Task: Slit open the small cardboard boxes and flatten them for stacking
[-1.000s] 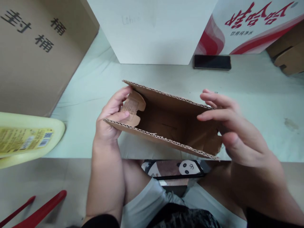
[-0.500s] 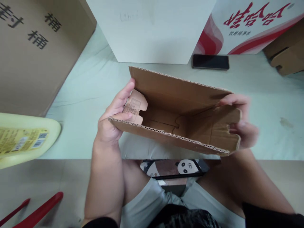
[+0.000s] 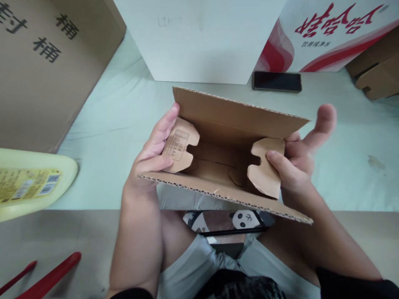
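A brown cardboard box [image 3: 215, 182] is held between my two hands, its top facing me. Its two long flaps stand apart, and both notched short flaps are folded inward. At the left end, my left hand [image 3: 152, 149] grips the box, thumb on the short flap with printed text [image 3: 181, 145] and fingers along the outside. My right hand [image 3: 297, 155] holds the right end, with its thumb pressed on the plain short flap [image 3: 266, 166] and one finger sticking out. Part of the box's inside shows between the flaps; nothing is seen lying in it.
A white box [image 3: 202, 45] stands behind, beside a red-and-white printed carton [image 3: 330, 50]. A phone [image 3: 277, 81] lies before them. A large brown carton [image 3: 56, 79] and a yellow-green bottle [image 3: 34, 182] are on the left, a smaller cardboard box [image 3: 380, 74] at far right.
The right short flap has gone from sticking outward to folded inward under my right thumb. The near long flap has dropped outward toward me. My left hand keeps its hold.
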The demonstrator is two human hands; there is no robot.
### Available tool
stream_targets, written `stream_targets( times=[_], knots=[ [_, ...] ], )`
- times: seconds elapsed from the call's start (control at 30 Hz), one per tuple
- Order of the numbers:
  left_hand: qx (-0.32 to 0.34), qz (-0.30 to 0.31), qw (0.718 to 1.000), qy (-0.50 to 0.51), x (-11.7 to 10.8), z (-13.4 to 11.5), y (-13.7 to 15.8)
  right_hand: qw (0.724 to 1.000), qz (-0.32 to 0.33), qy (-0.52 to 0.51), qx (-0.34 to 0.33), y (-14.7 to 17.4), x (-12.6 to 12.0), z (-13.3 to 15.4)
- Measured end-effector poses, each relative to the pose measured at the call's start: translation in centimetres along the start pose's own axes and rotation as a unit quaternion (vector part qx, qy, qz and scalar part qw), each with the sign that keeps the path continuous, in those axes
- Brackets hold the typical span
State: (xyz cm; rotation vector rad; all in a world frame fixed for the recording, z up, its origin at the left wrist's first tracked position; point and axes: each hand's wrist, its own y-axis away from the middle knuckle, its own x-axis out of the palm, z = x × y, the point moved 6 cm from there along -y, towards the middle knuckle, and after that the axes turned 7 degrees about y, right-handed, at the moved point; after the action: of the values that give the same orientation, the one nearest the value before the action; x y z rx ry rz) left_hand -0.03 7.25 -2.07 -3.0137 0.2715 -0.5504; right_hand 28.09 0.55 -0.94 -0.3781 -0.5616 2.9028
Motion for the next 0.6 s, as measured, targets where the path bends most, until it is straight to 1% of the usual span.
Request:
stream_targets(
  times=[0.03, 0.1, 0.2, 0.37, 0.43, 0.53, 0.6],
  knots=[
    [-0.005, 0.032, 0.999, 0.011, 0.7, -0.2, -0.1, 1.000, -0.005, 0.013, 0.002, 0.0, -0.1, -0.2],
    [-0.008, 0.048, 0.998, 0.050, 1.6, -0.5, -0.2, 0.999, -0.017, 0.039, -0.005, 0.1, -0.4, -0.7],
    [0.015, 0.052, 0.997, 0.046, 1.9, -0.4, -0.2, 0.998, -0.029, 0.048, -0.016, 0.1, -0.8, -1.4],
    [0.092, 0.045, 0.995, -0.014, 0.7, 0.1, -0.4, 0.996, 0.001, 0.031, -0.087, -0.1, -0.6, -0.7],
    [0.104, 0.051, 0.992, -0.054, 0.4, 0.1, -0.5, 0.995, 0.000, 0.039, -0.096, -0.2, -0.6, -0.5],
    [0.114, 0.071, 0.980, -0.147, 0.7, -0.3, -0.4, 0.994, -0.001, 0.035, -0.101, -0.3, -0.6, -0.5],
    [0.118, 0.069, 0.973, -0.186, 0.9, -0.7, -0.3, 0.993, -0.011, 0.045, -0.105, -0.3, -0.6, -0.5]
  ],
)
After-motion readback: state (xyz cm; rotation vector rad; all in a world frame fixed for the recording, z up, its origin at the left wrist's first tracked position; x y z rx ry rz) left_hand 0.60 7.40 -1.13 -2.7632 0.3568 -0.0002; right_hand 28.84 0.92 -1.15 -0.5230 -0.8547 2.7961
